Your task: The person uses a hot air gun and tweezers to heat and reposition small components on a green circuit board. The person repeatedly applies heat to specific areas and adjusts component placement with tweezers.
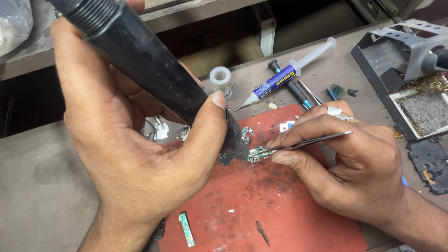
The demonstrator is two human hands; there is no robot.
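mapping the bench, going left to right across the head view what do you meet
left hand gripping the black handpiece → small green circuit board → tweezers in the right hand → grey stand at the far right

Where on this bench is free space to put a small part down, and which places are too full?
Free: the grey bench top left of the left hand, and the near part of the red mat between the green strip and the right hand. Crowded: behind the mat, around the syringe and white spool, and by the metal stand.
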